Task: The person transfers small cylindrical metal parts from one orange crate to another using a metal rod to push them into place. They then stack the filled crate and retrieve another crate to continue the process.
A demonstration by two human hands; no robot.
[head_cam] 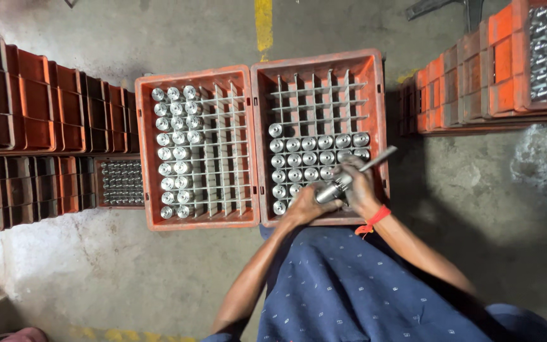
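Observation:
Two orange plastic crates with grey divider grids sit side by side on the floor. The left crate has shiny metal cylinders filling its left columns. The right crate holds metal cylinders in its lower rows. Over the right crate's near edge, my left hand grips a metal cylinder. My right hand, a red thread at its wrist, holds a thin metal rod against that cylinder's end.
Stacks of empty orange crates stand at the left, one low crate of metal parts beside them. More orange crates with metal parts are stacked at the upper right. A yellow line marks the concrete floor.

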